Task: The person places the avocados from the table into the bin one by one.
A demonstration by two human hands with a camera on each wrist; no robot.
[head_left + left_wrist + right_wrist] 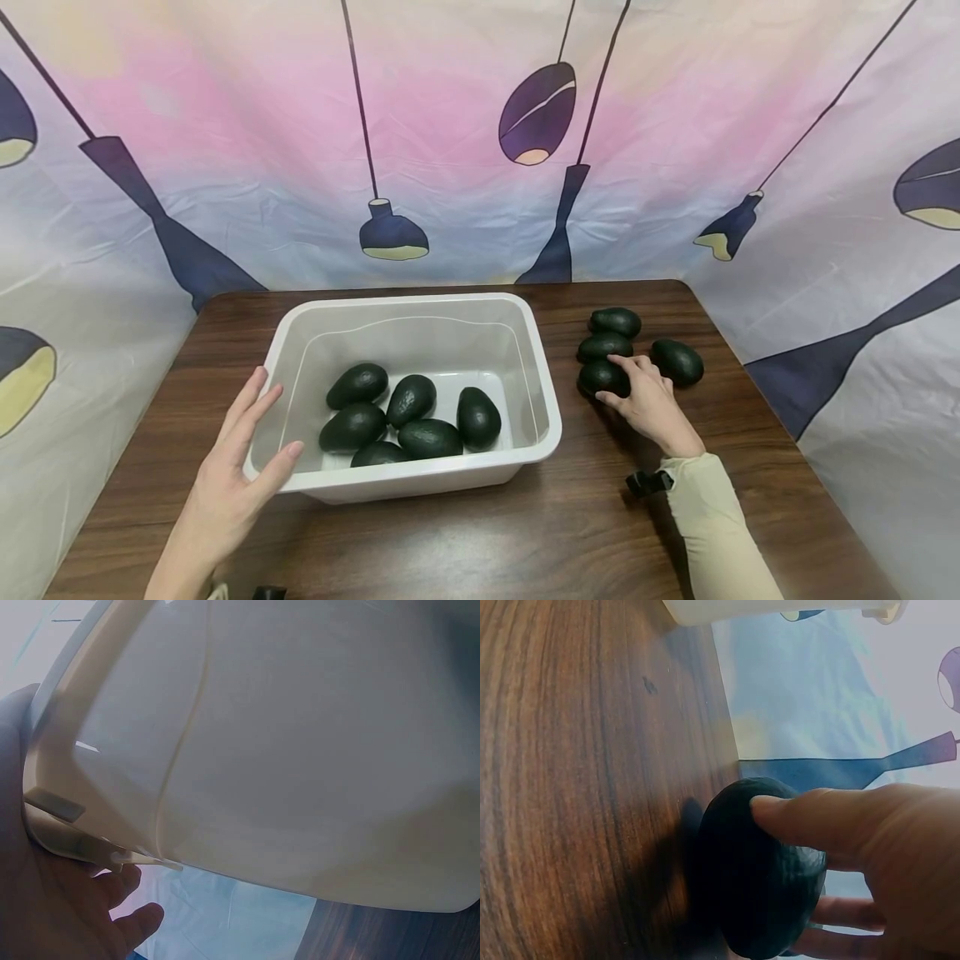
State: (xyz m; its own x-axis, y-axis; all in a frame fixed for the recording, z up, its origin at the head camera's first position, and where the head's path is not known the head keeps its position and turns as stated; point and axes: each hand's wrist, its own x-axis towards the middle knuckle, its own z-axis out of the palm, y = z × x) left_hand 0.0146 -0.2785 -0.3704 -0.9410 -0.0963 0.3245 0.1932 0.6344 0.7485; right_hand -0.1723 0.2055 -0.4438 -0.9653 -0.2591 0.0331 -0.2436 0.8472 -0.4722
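"Avocado (603, 380) in your right hand (647, 406)?"
"Yes; your thumb and fingers grip it, right of the tub (550, 408)."
"Your left hand (231, 471)?"
"Fingers spread at the tub's left end; its front wall (420, 486) partly hides another avocado (377, 453)."

Brown table (480, 550) (wood-grained), white bin (420, 482), dark avocados (677, 362) at right

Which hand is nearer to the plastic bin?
Left. The left hand is at the left end of the plastic bin; the right hand is to its right, gripping an avocado.

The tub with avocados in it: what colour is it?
The tub is off-white, clearest in the head view.
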